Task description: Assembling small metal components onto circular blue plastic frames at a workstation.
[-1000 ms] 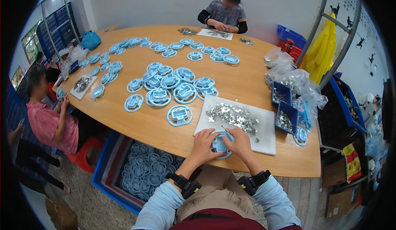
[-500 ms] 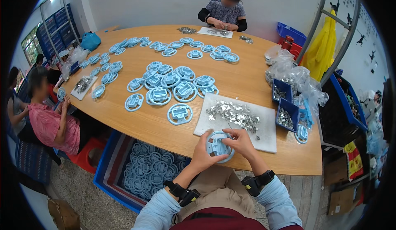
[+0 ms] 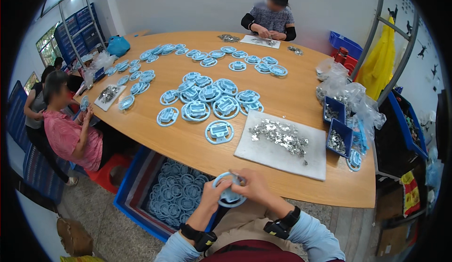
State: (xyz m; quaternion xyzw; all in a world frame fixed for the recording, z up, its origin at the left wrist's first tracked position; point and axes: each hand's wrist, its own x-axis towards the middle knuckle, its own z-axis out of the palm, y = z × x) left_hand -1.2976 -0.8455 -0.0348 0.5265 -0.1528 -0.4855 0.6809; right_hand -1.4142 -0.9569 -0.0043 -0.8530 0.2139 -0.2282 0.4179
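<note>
A round light-blue plastic part, a ring with a moulded centre, is held just off the table's near edge, above my lap. My left hand grips its left side, fingers closed round the rim. Closed fingers of my right hand press at the ring's upper right; a small, thin greyish thing shows near the fingertips, too small to name. Past my hands lies a white board with a heap of small shiny metal pieces. Left of the board sit several similar blue parts, some piled on each other.
Two dark blue bins of metal pieces stand right of the board beside clear plastic bags. Below the table's near edge is a blue crate full of blue parts. One person works across the table, another at the left.
My hands have drawn the blue part toward me, off the table edge and away from the board. The part is now more tilted. The view has shifted slightly.
</note>
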